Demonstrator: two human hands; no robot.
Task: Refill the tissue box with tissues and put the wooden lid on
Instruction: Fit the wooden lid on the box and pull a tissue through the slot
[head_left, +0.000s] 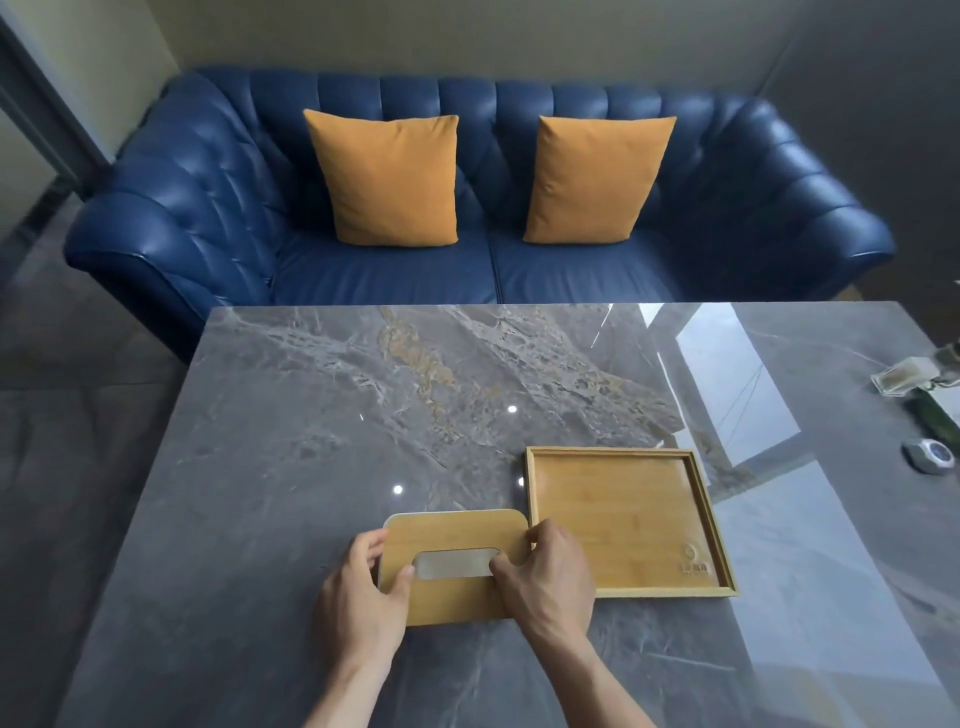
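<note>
Our left hand (358, 587) and right hand (545, 577) gripped the wooden lid (457, 566) (fingers curled over its ends) atop the tissue box (441, 513), just left of the tray (631, 519); bare counter (322, 405) lay beyond.

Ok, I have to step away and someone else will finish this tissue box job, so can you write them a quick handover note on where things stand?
Left hand: grips the left edge of the wooden lid, thumb at the slot.
Right hand: grips the lid's right side, thumb at the slot.
The lid sits on the white tissue box, near the table edge, beside an empty wooden tray.
No tissues in sight; the slot shows no tissue poking out.
Left: whether the box is filled cannot be told; check, then seat the lid.
</note>
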